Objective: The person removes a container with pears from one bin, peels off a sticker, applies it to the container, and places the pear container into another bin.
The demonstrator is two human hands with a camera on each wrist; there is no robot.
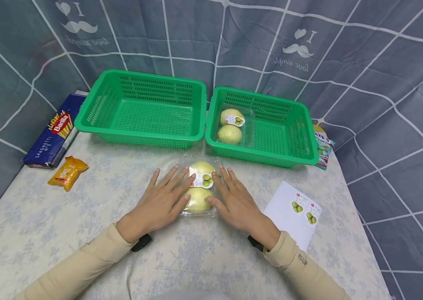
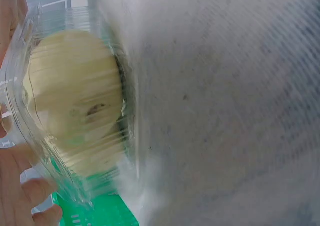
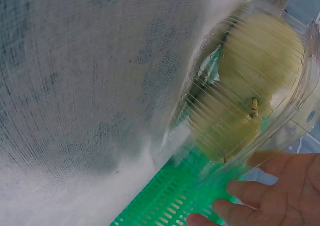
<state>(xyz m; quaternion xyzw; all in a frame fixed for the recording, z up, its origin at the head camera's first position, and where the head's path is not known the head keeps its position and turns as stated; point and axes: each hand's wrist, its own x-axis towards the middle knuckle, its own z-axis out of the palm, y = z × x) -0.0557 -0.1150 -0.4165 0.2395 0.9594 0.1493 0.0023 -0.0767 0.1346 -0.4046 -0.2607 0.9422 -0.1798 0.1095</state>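
A clear plastic clamshell box [image 1: 185, 161] with two pale yellow-green round fruits [image 1: 198, 203] lies on the table in front of me. A white sticker [image 1: 198, 181] with a green fruit picture is on its lid. My left hand [image 1: 158, 206] rests at the box's left side, fingers spread and fingertips on the lid by the sticker. From the other side my right hand [image 1: 239, 206] touches the lid likewise, its fingers fairly straight. Through the ribbed wall of the box, the right wrist view shows a fruit's short stem [image 3: 254, 107].
Two green baskets [image 1: 143, 139] stand at the back; the right basket [image 1: 267, 156] contains another stickered fruit box [image 1: 249, 125]. A sticker sheet [image 1: 286, 221] lies right. Left are a spaghetti box [image 1: 51, 135] and orange packet [image 1: 68, 173]; a bag [image 1: 323, 148] stands beyond the right basket.
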